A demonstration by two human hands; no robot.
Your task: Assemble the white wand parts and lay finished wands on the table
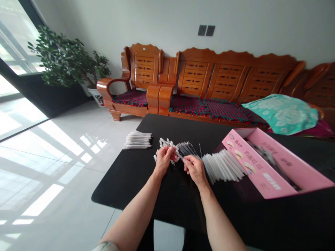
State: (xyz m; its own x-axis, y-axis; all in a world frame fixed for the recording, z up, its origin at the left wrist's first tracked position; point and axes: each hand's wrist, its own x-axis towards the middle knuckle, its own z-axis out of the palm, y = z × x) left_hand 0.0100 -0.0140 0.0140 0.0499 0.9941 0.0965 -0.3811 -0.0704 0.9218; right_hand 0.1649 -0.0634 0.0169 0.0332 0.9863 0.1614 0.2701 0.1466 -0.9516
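My left hand (164, 158) pinches a slim white pen (180, 155) over the middle of the black table, and my right hand (194, 168) has its fingers closed at the pen's near end. Short white tubes that look like pen caps (169, 142) lie behind and around my left hand, partly hidden by it. Just beyond my hands is a row of thin dark pen refills (187, 148). A fanned heap of white pen barrels (223, 165) lies right of my right hand. To the left, white pens with dark ends (138, 140) are stacked side by side.
On the right of the black table (125, 184) stands an open pink box (264, 174) with dark and clear contents. A wooden sofa (214, 76) with red cushions runs along the wall behind, a turquoise cloth (284, 113) on it. A potted plant (70, 59) is at left.
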